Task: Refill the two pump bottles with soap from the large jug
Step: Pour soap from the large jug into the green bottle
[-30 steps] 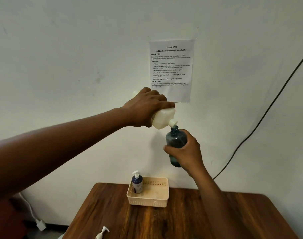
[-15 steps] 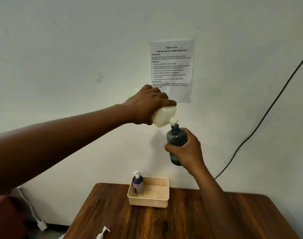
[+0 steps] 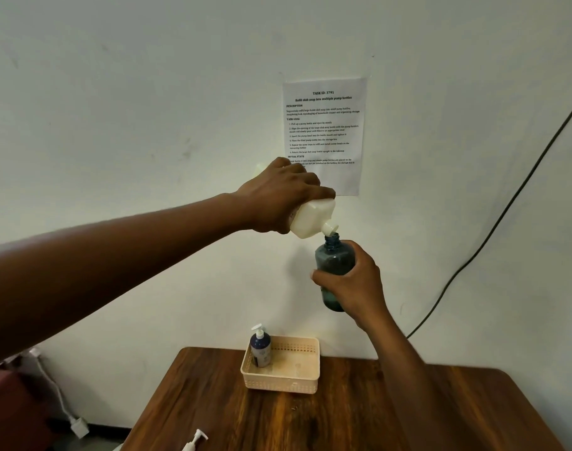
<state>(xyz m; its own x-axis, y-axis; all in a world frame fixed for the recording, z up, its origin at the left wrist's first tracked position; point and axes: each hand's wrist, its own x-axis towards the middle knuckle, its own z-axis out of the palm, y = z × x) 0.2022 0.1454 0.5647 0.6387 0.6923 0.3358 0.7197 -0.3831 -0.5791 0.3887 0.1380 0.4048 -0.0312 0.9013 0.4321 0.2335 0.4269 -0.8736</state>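
Note:
High above the table, my left hand grips the white soap jug, tipped so its spout points down at the open neck of a blue translucent pump bottle. My right hand holds that bottle upright around its middle. The bottle has no pump on it. A second pump bottle, dark blue with a white pump head, stands in the left corner of a cream basket. A loose white pump head lies at the table's near left edge.
The brown wooden table stands against a white wall. A printed task sheet is taped to the wall. A black cable runs down the wall at right. A white cord and plug lie on the floor at left.
Both hands, the jug and the bottle have shifted slightly upward together. The jug stays tipped over the bottle's neck.

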